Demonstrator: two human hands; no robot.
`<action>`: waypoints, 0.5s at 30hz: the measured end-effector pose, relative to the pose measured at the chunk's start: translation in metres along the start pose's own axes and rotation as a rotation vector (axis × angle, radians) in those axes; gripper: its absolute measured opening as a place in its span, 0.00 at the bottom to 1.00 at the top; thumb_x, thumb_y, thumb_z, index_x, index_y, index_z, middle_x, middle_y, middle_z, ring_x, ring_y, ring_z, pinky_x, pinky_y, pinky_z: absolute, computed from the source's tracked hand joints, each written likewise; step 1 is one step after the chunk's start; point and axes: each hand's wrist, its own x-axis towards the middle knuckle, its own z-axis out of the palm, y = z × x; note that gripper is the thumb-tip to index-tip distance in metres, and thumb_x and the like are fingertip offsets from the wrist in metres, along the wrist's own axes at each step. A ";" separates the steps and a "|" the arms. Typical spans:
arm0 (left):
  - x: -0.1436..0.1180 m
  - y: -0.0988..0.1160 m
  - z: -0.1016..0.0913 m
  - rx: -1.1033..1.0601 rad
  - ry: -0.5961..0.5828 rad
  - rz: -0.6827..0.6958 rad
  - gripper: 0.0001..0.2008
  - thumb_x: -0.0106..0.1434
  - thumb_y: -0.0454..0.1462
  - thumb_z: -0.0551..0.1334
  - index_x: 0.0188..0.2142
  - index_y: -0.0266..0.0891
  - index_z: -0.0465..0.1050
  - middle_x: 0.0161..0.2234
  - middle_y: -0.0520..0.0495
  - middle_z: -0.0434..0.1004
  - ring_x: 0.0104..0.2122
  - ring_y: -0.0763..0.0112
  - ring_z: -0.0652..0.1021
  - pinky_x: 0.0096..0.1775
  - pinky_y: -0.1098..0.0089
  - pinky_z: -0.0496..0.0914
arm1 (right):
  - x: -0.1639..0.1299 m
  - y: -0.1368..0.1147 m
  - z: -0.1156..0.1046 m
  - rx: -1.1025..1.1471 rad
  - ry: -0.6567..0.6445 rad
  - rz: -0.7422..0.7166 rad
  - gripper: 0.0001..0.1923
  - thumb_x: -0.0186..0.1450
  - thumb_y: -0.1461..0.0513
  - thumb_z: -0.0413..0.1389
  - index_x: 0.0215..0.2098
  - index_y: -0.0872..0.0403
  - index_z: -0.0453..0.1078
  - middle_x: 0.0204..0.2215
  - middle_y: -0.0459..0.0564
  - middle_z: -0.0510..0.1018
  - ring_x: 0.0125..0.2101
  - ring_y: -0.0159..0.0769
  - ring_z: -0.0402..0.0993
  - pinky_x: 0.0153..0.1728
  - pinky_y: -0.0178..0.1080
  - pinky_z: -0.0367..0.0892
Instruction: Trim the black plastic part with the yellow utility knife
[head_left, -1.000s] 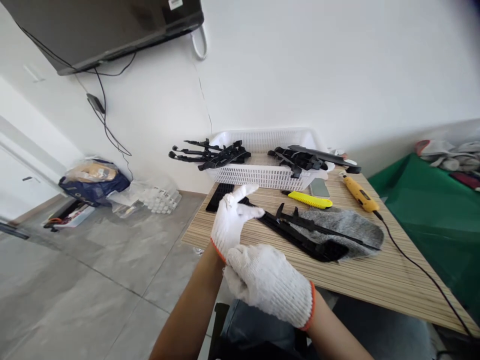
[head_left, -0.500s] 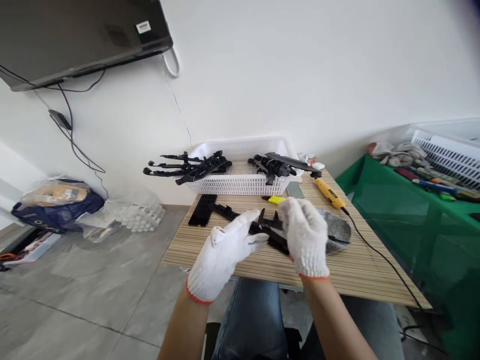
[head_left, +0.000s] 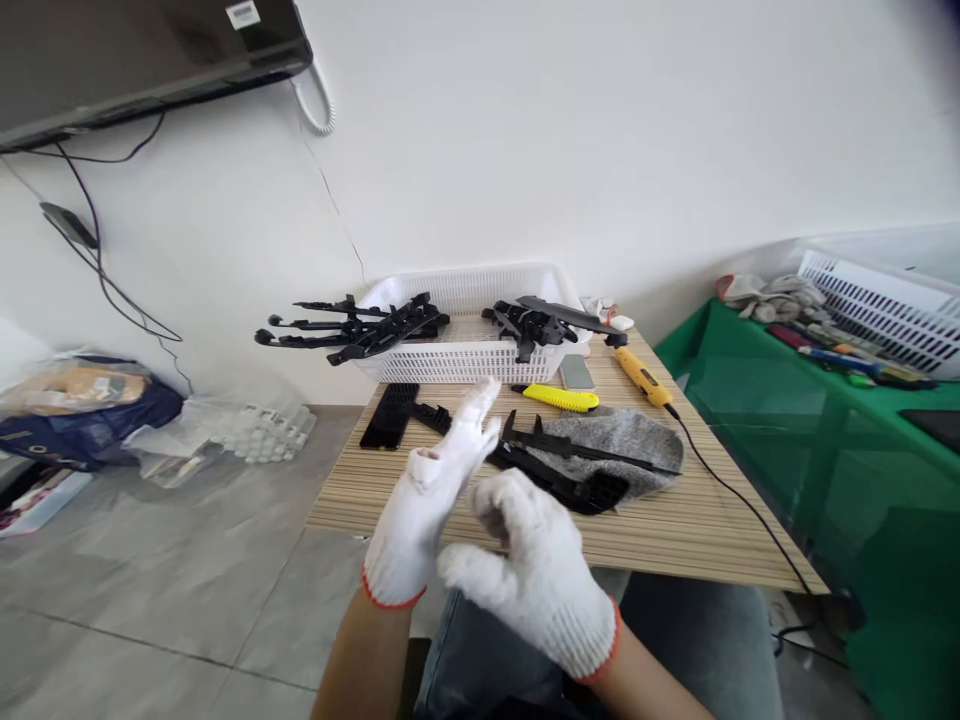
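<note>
Neither grip holds anything. The left hand (head_left: 431, 505), in a white knit glove, stands edge-up with its fingers (head_left: 474, 415) stretched straight out, their tips just above the near end of the long black plastic part (head_left: 559, 470). The right hand (head_left: 536, 580), gloved the same way, hangs loose and half-curled in front of the bench (head_left: 465, 505), close beside the left wrist and clear of every object.

The black part lies flat on the bench, partly across a grey felt cloth (head_left: 626, 440), which looks like padding meant to keep it from sliding or scuffing. Taking that part as the landmark: just behind it lie a yellow utility knife (head_left: 559, 398) and a yellow corded tool (head_left: 641, 377), both within easy reach, the tool's cord trailing off the right edge. To its left lies a flat black grille piece (head_left: 390, 415). Farther behind stands a white plastic basket (head_left: 469, 330) against the wall, with more black parts poking over its rim. To the right, apart, is a green-covered table (head_left: 787, 400).
</note>
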 end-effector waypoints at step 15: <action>0.004 0.003 0.031 -1.031 -0.294 -0.365 0.35 0.54 0.55 0.55 0.58 0.43 0.67 0.61 0.41 0.68 0.62 0.44 0.65 0.58 0.49 0.65 | 0.046 0.071 -0.016 0.393 0.054 0.511 0.21 0.64 0.44 0.52 0.34 0.53 0.70 0.27 0.48 0.76 0.31 0.39 0.73 0.33 0.39 0.69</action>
